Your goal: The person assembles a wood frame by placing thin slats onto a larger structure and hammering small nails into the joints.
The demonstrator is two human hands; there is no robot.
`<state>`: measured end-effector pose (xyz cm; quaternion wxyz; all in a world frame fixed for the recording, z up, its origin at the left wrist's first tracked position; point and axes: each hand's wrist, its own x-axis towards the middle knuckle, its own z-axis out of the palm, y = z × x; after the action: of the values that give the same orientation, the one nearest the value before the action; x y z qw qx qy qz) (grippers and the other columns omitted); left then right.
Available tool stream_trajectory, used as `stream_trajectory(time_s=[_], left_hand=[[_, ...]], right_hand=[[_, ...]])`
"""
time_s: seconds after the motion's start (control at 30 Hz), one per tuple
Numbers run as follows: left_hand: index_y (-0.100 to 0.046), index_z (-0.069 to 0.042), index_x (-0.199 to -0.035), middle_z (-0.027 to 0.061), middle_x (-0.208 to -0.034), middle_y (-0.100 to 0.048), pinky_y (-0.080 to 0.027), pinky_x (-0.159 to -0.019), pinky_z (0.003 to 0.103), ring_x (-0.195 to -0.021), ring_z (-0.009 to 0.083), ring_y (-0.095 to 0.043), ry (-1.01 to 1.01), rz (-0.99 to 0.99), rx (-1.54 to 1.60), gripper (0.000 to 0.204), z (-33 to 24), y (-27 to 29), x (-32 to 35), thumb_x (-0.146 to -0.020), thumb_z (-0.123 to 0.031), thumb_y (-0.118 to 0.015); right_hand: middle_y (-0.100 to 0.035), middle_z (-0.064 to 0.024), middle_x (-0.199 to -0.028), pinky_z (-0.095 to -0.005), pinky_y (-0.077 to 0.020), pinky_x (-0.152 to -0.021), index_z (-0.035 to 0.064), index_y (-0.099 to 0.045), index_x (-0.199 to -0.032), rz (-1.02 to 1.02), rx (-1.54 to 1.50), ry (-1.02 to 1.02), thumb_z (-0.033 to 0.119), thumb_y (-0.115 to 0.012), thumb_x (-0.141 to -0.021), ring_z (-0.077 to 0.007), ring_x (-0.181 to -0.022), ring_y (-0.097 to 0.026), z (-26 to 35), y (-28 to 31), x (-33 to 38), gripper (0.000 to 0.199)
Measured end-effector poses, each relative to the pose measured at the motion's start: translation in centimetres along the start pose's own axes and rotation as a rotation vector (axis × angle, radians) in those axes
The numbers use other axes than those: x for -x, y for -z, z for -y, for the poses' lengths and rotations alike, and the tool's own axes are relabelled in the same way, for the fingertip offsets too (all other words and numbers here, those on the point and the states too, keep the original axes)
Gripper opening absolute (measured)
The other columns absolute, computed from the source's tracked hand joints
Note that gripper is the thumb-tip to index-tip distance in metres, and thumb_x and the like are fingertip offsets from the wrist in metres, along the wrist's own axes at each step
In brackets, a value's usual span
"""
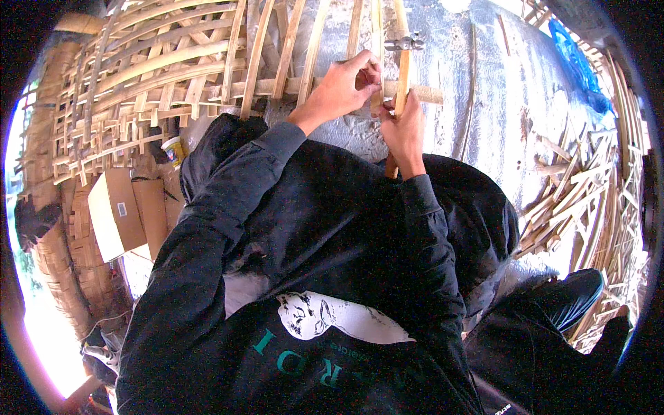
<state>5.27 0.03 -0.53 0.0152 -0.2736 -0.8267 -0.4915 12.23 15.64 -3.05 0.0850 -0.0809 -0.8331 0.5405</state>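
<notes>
Silvery sheeting (pixel 508 104) covers most of the ground before the person, probably to give the bamboo a smooth base. On its left side stands the bamboo lattice (pixel 183 59), the next in size, with crossing strips and gaps between them. On the right a loose pile of split strips (pixel 584 197) lies in many directions, maybe put aside so that it does not disturb the hands. At left is a brown cardboard box (pixel 117 214), and at upper right a crumpled blue plastic sheet (pixel 577 66). One thick bamboo crosspiece (pixel 432 95) runs sideways under the row of long strips, and it seems to serve as their support. The hammer (pixel 403 76) is upright in the view, its metal head away from the person. The right hand (pixel 404 131) has its fingers clamped on the handle, low from the head, apparently to keep the head out of the way. Between both hands one pale strip (pixel 377 34) lies across the crosspiece. At this strip the left hand (pixel 339 90) has thumb and forefinger together, perhaps to steady something there; whether a small thing is between them, one cannot tell.
</notes>
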Motion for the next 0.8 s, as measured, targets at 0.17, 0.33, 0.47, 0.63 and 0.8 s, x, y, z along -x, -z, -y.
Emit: stream_trajectory(time_s=[0.17, 0.33, 0.47, 0.63, 0.8], left_hand=[[-0.052, -0.006, -0.107, 0.0079, -0.09, -0.074, -0.057, -0.083, 0.035, -0.089, 0.0218, -0.073, 0.052, -0.03, 0.086, 0.036, 0.2, 0.0, -0.2, -0.083, -0.007, -0.079], [-0.05, -0.006, -0.108, 0.0069, -0.087, -0.075, -0.056, -0.083, 0.034, -0.089, 0.0188, -0.073, 0.047, -0.011, 0.009, 0.041, 0.0, 0.4, -0.3, -0.083, -0.012, -0.081], [-0.05, -0.006, -0.109, 0.0071, -0.089, -0.075, -0.056, -0.082, 0.033, -0.088, 0.0183, -0.073, 0.08, -0.007, 0.046, 0.042, 0.6, 0.6, 0.1, -0.081, -0.012, -0.082], [-0.05, -0.005, -0.11, 0.0098, -0.093, -0.074, -0.057, -0.081, 0.034, -0.088, 0.019, -0.073, 0.084, 0.006, 0.1, 0.042, 0.7, 0.5, -0.1, -0.081, -0.011, -0.08], [-0.05, -0.005, -0.109, 0.0097, -0.091, -0.073, -0.058, -0.079, 0.035, -0.089, 0.019, -0.074, 0.016, -0.022, 0.15, 0.04, 2.0, 0.2, -0.2, -0.081, -0.006, -0.078]], right_hand=[[-0.069, -0.021, -0.081, -0.0445, -0.0539, -0.066, -0.0016, -0.051, -0.094, 0.0, 0.038, 0.033, 0.005, -0.079, -0.075, -0.0405, -0.079, -0.071, -0.2, 0.3, 0.0, 0.035], [-0.064, -0.0254, -0.074, -0.0484, -0.0504, -0.061, -0.0015, -0.05, -0.092, 0.001, 0.125, 0.009, 0.015, -0.073, -0.088, -0.0459, -0.07, -0.066, 1.0, 1.7, 0.9, 0.029], [-0.058, -0.029, -0.067, -0.0535, -0.0438, -0.054, -0.0002, -0.048, -0.092, -0.023, 0.212, 0.106, 0.015, -0.058, -0.1, -0.0502, -0.064, -0.06, 2.8, 4.1, 2.8, 0.02], [-0.057, -0.0302, -0.067, -0.0571, -0.0403, -0.053, 0.0016, -0.046, -0.095, 0.026, 0.326, 0.178, 0.015, -0.053, -0.103, -0.0515, -0.063, -0.059, 4.0, 6.2, 4.7, 0.017], [-0.06, -0.0311, -0.07, -0.0608, -0.0442, -0.057, 0.0019, -0.047, -0.099, 0.072, 0.447, 0.201, 0.019, -0.052, -0.104, -0.0523, -0.069, -0.061, 5.9, 7.1, 5.0, 0.018]])
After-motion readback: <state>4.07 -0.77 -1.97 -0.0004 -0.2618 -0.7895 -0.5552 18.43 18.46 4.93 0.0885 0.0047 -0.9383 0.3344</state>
